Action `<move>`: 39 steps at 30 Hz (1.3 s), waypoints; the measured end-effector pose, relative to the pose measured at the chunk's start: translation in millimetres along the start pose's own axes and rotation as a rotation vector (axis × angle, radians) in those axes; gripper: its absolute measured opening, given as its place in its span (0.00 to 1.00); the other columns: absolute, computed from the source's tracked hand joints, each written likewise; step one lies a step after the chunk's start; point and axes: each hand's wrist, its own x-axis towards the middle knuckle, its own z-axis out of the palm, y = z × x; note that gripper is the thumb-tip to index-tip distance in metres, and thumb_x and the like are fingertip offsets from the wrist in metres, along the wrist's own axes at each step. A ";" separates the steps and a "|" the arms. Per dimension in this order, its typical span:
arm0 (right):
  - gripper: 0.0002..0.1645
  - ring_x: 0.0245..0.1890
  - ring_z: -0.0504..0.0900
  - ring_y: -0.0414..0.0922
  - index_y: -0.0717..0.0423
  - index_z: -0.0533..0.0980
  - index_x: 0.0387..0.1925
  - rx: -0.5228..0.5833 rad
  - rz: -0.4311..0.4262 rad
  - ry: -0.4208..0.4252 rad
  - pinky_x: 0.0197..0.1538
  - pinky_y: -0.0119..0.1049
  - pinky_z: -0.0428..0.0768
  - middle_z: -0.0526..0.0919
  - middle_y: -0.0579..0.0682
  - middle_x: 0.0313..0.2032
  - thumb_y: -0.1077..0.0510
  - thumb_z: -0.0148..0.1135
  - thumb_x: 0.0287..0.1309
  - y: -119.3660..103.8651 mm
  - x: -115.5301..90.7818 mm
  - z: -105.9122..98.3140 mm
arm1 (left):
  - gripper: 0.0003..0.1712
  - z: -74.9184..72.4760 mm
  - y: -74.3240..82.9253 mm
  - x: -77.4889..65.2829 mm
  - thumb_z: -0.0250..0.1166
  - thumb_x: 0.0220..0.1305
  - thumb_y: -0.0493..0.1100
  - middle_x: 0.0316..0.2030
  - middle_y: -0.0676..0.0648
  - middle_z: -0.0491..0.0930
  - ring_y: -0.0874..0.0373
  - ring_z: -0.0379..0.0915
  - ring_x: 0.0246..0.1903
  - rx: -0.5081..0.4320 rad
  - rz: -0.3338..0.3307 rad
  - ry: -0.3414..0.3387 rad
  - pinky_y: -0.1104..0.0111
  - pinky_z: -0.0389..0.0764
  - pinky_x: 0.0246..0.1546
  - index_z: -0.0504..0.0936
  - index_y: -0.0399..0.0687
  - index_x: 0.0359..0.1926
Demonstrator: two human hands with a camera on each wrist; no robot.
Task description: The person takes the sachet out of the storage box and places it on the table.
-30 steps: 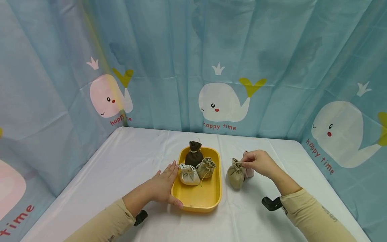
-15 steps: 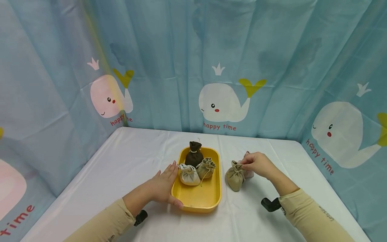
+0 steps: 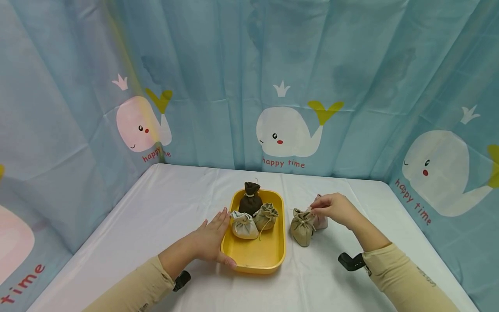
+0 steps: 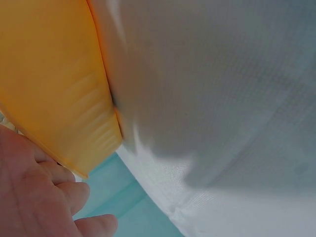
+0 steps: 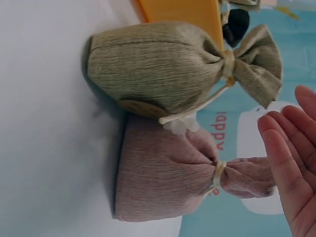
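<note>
My left hand (image 3: 208, 240) rests along the left wall of a yellow tray (image 3: 253, 263), fingers straight and thumb at the near corner. Inside stand a dark brown drawstring pouch (image 3: 251, 203), a white pouch (image 3: 244, 227) and an olive pouch (image 3: 267, 218). Right of the tray, a khaki drawstring pouch (image 3: 302, 232) stands upright on the cloth, its neck tied with cord. Close behind it is a pink pouch (image 5: 168, 173), partly covered in the head view. By their tops hovers my right hand (image 3: 335, 210), fingers loosely bent with nothing between them in the right wrist view.
A white cloth (image 3: 183, 190) covers the table. Blue curtains (image 3: 218, 86) printed with whales enclose the back and both sides. A black wrist mount (image 3: 351, 261) sticks out from the right sleeve, and another mount (image 3: 181, 281) from the left.
The khaki pouch has shifted slightly left and nearer, and my right fingers have let go of its neck. My left hand and the tray have stayed still.
</note>
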 end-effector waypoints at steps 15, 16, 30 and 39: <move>0.14 0.37 0.80 0.43 0.58 0.81 0.40 0.103 -0.029 -0.021 0.38 0.38 0.79 0.84 0.51 0.37 0.55 0.64 0.54 -13.6 0.7 -9.4 | 0.80 -0.4 0.2 -0.8 0.59 0.23 0.83 0.71 0.42 0.32 0.47 0.31 0.69 -0.015 -0.006 -0.005 0.44 0.46 0.63 0.40 0.40 0.71; 0.14 0.37 0.81 0.45 0.58 0.81 0.40 0.112 -0.025 -0.023 0.38 0.38 0.80 0.84 0.52 0.37 0.55 0.64 0.54 -15.2 1.1 -10.0 | 0.80 -0.5 0.2 -0.9 0.59 0.23 0.83 0.71 0.42 0.32 0.47 0.31 0.69 -0.017 -0.005 -0.007 0.44 0.46 0.63 0.40 0.40 0.71; 0.11 0.36 0.82 0.42 0.54 0.82 0.37 0.115 -0.132 -0.058 0.39 0.35 0.80 0.84 0.49 0.36 0.55 0.67 0.50 -52.6 15.2 6.3 | 0.80 -0.9 -0.7 -0.9 0.58 0.23 0.83 0.71 0.42 0.30 0.47 0.30 0.69 0.003 0.014 0.007 0.44 0.47 0.62 0.39 0.41 0.71; 0.10 0.35 0.81 0.40 0.53 0.82 0.37 0.090 -0.171 -0.094 0.40 0.34 0.80 0.84 0.46 0.34 0.56 0.67 0.51 -74.7 23.2 20.8 | 0.79 -1.7 1.1 -2.2 0.60 0.25 0.82 0.71 0.41 0.31 0.47 0.31 0.69 -0.001 0.028 0.009 0.44 0.47 0.62 0.40 0.40 0.71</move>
